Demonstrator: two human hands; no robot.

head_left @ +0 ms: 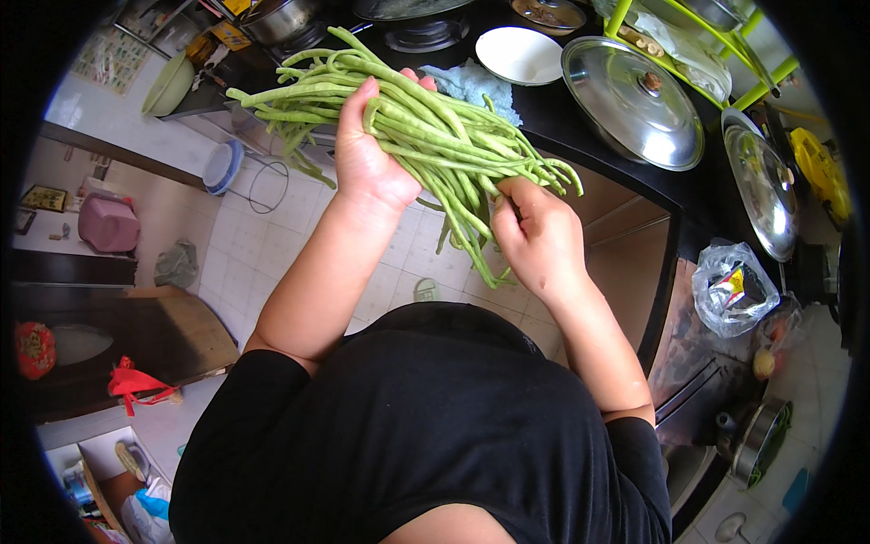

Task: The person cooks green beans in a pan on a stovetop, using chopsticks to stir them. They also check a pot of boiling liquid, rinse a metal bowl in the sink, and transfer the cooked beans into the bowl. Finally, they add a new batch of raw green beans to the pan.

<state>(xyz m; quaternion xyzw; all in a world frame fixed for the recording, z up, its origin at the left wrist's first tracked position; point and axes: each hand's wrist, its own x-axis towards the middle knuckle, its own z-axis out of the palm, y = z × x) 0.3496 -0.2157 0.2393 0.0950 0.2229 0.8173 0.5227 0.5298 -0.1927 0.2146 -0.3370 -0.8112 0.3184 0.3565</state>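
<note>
A thick bundle of long green beans (444, 131) lies across my left hand (372, 163), whose fingers wrap round it from below. The beans stretch from the upper left to the lower right, and some ends dangle loose. My right hand (542, 227) is closed in a pinch at the bundle's right-hand end, with bean tips at its thumb and forefinger. Most fingers of the left hand are hidden behind the beans. The bundle is held up above the tiled floor (399, 245), in front of the dark counter.
On the black counter (544, 118) stand a white bowl (519, 56), a blue cloth (467, 86) and a large lidded pan (632, 102). A green rack (689, 77) is behind. To the right are another metal lid (759, 186) and a clear plastic bag (734, 288). A pink bin (109, 222) stands left.
</note>
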